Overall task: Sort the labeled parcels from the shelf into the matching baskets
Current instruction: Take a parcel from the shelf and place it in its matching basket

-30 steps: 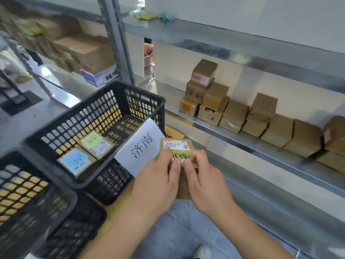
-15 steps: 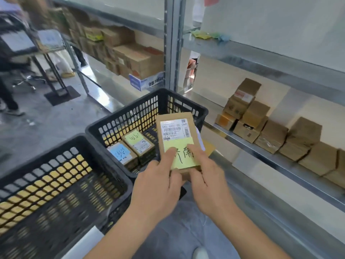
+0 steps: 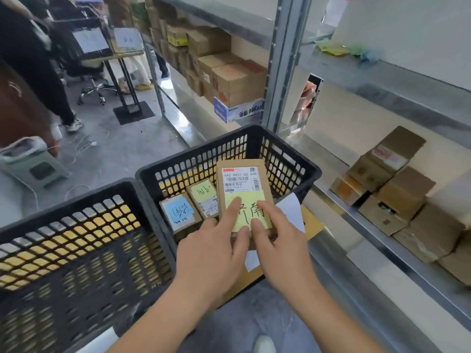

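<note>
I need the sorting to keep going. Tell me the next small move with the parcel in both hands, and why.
Probably lower the held parcel into the far basket and let go. Both the left hand and the right hand hold it over that basket, where a blue-noted parcel and a green-noted parcel already lie. The near basket looks to hold none.

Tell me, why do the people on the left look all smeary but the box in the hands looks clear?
In the head view the held parcel is sharp, its barcode label readable, steadied by the left hand and right hand; the standing person at far left is motion-blurred; the shelf post leans, bent by the wide lens.
</note>
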Action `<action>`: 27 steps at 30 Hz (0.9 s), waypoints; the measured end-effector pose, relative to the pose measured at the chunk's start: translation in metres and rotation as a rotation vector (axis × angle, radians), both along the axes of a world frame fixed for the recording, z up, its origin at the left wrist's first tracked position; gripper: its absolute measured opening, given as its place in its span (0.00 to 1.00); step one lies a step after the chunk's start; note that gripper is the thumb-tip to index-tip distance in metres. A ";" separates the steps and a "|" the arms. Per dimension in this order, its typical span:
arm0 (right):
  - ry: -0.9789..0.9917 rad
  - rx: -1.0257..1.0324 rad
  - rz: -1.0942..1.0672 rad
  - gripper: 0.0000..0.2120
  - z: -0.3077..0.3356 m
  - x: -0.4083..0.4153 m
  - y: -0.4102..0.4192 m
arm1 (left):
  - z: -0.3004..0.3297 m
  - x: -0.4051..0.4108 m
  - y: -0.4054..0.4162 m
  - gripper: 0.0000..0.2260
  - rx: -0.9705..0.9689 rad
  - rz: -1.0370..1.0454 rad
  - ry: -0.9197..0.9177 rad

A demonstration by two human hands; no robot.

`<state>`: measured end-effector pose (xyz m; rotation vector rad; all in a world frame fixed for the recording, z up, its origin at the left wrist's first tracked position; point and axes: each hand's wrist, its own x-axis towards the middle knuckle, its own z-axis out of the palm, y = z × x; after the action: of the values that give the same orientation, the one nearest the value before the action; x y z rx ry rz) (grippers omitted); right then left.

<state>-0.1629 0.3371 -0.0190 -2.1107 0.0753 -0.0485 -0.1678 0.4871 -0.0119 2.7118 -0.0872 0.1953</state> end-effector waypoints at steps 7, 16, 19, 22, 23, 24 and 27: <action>0.027 0.065 0.117 0.18 -0.005 0.063 -0.033 | -0.008 0.044 -0.033 0.26 0.051 0.123 -0.017; 0.043 0.039 0.252 0.20 -0.014 0.131 -0.046 | -0.023 0.084 -0.034 0.27 0.024 0.221 0.028; 0.059 0.005 0.294 0.19 -0.023 0.154 -0.039 | -0.036 0.100 -0.025 0.29 0.024 0.267 0.102; 0.081 -0.034 0.307 0.18 -0.041 0.177 -0.032 | -0.055 0.118 -0.012 0.29 0.071 0.292 0.169; 0.092 -0.049 0.302 0.18 -0.047 0.185 -0.031 | -0.061 0.124 -0.006 0.28 0.079 0.303 0.186; 0.108 -0.067 0.296 0.18 -0.052 0.193 -0.031 | -0.066 0.130 0.000 0.28 0.084 0.313 0.200; 0.192 -0.082 0.302 0.17 -0.061 0.219 -0.033 | -0.082 0.147 0.014 0.28 0.076 0.327 0.230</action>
<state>0.0559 0.3044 -0.0801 -2.1815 -0.1332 0.3366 -0.0208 0.5012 -0.0939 2.7873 0.4257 -0.0274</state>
